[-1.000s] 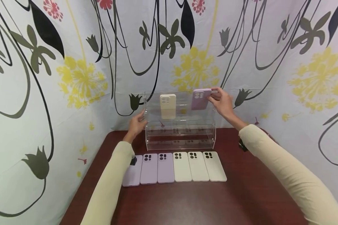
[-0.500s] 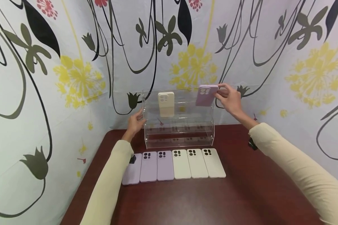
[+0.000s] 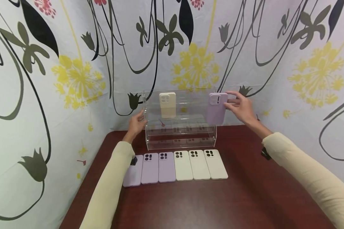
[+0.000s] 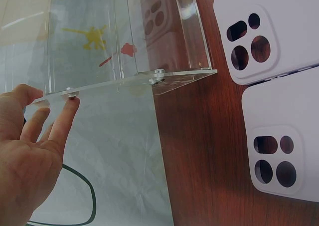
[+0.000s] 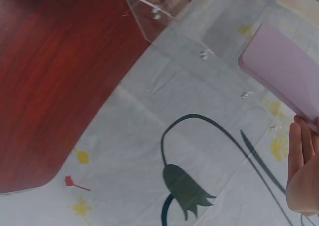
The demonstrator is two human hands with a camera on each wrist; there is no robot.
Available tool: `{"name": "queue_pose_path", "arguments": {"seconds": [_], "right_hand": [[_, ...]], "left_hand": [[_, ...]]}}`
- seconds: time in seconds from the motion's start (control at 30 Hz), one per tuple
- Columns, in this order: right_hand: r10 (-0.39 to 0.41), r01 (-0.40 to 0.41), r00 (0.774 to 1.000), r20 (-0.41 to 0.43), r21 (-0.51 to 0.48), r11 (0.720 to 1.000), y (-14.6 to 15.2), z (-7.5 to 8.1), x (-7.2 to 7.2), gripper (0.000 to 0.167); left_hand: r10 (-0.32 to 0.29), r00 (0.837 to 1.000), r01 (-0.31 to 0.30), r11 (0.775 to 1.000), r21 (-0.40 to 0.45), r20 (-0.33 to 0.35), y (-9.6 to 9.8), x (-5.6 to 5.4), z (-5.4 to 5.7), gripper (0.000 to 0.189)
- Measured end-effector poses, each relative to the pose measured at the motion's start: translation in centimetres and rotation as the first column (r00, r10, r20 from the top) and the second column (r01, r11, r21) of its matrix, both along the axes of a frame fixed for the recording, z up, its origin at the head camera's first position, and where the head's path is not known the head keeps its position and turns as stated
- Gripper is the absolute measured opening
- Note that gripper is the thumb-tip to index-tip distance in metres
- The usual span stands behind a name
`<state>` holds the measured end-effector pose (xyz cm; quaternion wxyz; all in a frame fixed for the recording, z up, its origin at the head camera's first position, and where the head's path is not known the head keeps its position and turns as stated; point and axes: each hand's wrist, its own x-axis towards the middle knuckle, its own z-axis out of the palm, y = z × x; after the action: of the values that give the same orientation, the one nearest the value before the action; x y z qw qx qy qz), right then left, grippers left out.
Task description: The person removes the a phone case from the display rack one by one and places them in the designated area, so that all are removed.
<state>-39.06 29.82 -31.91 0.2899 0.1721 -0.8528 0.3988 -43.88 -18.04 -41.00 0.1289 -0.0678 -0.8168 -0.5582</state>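
Note:
A clear acrylic tiered display stand (image 3: 180,147) stands at the back of the table. My left hand (image 3: 136,125) grips its left side panel, with one fingertip on a screw in the left wrist view. My right hand (image 3: 242,108) pinches the right edge of a lilac phone case (image 3: 216,111), held upright at the right end of the stand's top tier. A cream phone case (image 3: 167,105) stands in that same tier, left of the middle. Several lilac phone cases (image 3: 167,168) and white phone cases (image 3: 199,167) lie in a row before the stand.
The dark red wooden table (image 3: 189,203) has a rounded far right corner, seen in the right wrist view. A flower-printed curtain (image 3: 126,41) hangs close behind the stand and along both sides.
My right hand has carried the lilac phone case rightward, then lowered it and turned its back toward the head camera. The left hand stays at the stand's side.

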Motion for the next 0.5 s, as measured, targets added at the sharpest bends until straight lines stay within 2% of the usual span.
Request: {"name": "queue_pose_path", "arguments": {"seconds": [0.2, 0.4, 0.5], "right_hand": [[0.011, -0.011, 1.0, 0.028, 0.031, 0.999, 1.3, -1.4, 0.9, 0.053], [0.03, -0.03, 0.995, 0.098, 0.001, 1.0, 2.6, -3.5, 1.9, 0.053], [0.029, -0.029, 0.993, 0.119, -0.008, 1.0, 3.5, -4.8, 2.4, 0.053]], "left_hand": [[-0.012, 1.0, 0.012, 0.999, 0.035, -0.005, 0.0, 0.0, 0.2, 0.067], [0.021, 1.0, -0.021, 0.999, -0.037, -0.013, 0.0, 0.1, 0.2, 0.067], [0.018, 1.0, -0.019, 0.999, -0.039, -0.014, 0.0, 0.2, 0.2, 0.067]]}}
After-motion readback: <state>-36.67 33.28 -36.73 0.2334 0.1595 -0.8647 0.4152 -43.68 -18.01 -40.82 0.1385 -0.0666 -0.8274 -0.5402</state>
